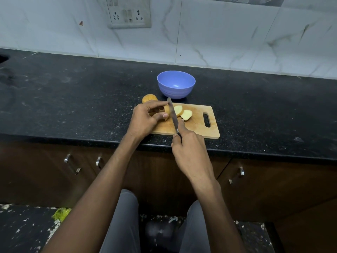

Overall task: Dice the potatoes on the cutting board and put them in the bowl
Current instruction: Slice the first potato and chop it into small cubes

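Note:
A wooden cutting board (198,128) lies on the black counter. My left hand (145,119) grips a partly sliced potato (167,110) at the board's left end. My right hand (189,148) holds a knife (173,115) by its handle, with the blade lying against the potato's cut face. Two pale slices (182,112) lie just right of the blade. A whole potato (149,98) sits on the counter behind my left hand. A blue bowl (176,84) with nothing in it stands just behind the board.
The counter's front edge (255,154) runs just below the board, with cabinet doors and metal handles (73,164) underneath. A tiled wall with a socket panel (129,12) rises behind the counter. My legs show below.

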A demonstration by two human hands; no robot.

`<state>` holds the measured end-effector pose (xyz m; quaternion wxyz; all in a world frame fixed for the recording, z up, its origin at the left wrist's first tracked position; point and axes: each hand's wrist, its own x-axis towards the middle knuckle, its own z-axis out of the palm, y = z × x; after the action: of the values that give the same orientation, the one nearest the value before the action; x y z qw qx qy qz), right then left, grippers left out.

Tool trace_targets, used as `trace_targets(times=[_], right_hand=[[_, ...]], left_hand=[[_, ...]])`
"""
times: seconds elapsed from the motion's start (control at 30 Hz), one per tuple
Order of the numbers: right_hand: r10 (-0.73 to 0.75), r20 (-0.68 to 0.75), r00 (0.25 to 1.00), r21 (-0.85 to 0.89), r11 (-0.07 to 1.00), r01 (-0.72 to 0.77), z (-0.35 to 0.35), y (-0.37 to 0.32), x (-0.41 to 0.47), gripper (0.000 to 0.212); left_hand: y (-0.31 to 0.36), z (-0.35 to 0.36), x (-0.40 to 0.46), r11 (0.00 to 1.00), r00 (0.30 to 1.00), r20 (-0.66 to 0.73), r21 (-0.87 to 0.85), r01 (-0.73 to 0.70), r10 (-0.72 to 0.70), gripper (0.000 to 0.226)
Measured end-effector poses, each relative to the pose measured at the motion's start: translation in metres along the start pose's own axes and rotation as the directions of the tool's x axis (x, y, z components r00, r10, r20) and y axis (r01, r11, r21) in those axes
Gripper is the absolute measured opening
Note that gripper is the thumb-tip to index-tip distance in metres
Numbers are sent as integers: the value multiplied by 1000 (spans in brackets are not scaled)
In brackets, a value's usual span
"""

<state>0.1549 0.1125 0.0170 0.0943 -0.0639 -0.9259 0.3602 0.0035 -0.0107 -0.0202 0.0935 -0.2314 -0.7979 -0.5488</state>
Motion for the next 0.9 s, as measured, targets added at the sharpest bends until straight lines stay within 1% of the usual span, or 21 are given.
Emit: trace_targets(times=[0.17, 0.27, 0.47, 0.77, 0.9], right_hand=[[6, -1, 1000, -114, 993, -6, 0, -9, 0, 59], [27, 1, 1000, -159, 987, -26, 4, -15, 1, 62], [50, 16, 999, -153, 987, -47, 6, -18, 3, 63], [70, 41, 997, -158, 985, -63, 2, -27, 6, 57], [64, 45, 997, -180, 982, -55, 5, -30, 6, 55]], left_hand=[[-1, 1, 1, 1000, 1000, 6, -2, 2, -2, 41], [-4, 2, 2, 1000, 1000, 10, 11, 1, -1, 40], [-3, 2, 2, 999, 1000, 0, 44, 24, -24, 40], [1, 3, 1, 997, 999, -15, 75, 33, -32, 38], [3, 3, 1, 996, 998, -42, 73, 57, -54, 37]])
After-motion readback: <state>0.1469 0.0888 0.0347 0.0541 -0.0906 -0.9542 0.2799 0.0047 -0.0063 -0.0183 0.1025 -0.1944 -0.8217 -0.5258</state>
